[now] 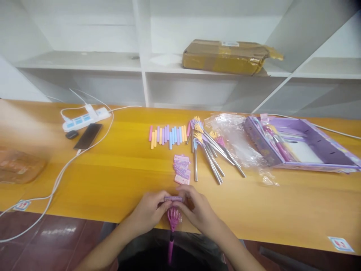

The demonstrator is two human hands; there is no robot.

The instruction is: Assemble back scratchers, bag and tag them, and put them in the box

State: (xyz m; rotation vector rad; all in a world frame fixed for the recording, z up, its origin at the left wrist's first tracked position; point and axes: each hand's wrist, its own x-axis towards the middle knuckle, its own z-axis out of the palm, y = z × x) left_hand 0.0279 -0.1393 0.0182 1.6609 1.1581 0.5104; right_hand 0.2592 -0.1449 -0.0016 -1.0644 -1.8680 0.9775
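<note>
My left hand (pixel 150 211) and my right hand (pixel 197 209) meet at the near edge of the wooden table (pixel 118 177). Both pinch a small purple tag (pixel 173 198) held across the top of a pink claw-headed stick (pixel 172 226), whose handle hangs down toward me. Just beyond my hands lies a small pile of pink tags (pixel 181 169). Farther back sit a row of pastel tubes (pixel 168 135) and a bundle of metal sticks with coloured claw heads (pixel 210 150).
A purple box (pixel 307 145) with pens lies open at the right beside crumpled clear plastic (pixel 239 139). At the left are a power strip (pixel 84 118), a black phone (pixel 88 136) and white cables. A cardboard parcel (pixel 228 56) rests on the white shelf behind.
</note>
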